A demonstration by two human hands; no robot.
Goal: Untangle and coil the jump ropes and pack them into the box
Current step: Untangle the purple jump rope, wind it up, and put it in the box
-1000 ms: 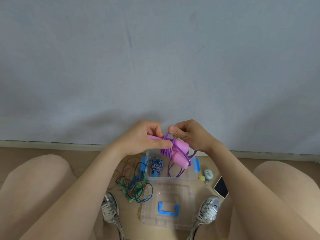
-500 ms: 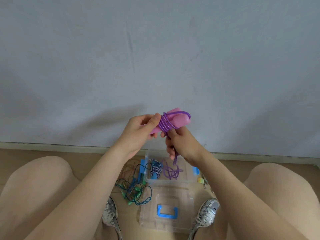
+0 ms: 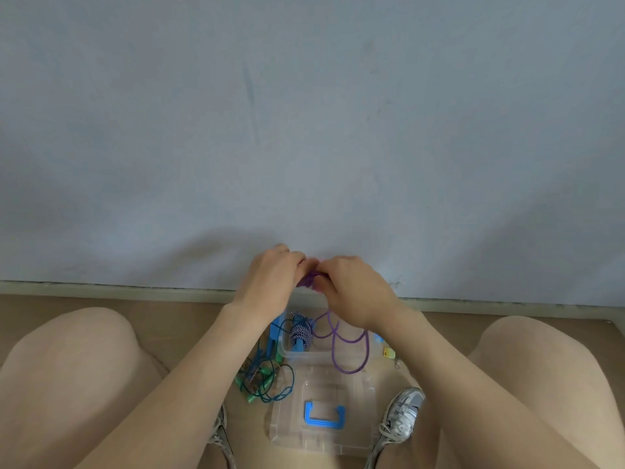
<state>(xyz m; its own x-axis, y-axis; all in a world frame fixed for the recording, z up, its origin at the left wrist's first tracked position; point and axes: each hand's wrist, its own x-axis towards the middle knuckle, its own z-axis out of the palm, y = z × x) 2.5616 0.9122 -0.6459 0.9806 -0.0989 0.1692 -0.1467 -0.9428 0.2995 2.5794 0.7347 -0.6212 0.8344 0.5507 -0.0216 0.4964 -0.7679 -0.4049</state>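
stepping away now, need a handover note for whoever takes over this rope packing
Left hand and right hand both grip the purple jump rope, its loops hanging over the clear plastic box.
Done: blue-and-white braided rope coiled in the box.
To do: finish the purple coil, pack it; untangle the green and teal ropes on the floor beside the box; close the blue-handled clear lid.

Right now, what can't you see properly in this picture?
Head view only.
Handles of the purple rope: covered by the left hand and right hand.
Right end of the box: mostly behind the right forearm.
Yellow thing beside the box: too small to identify.
Green tangle: too small to count ropes.
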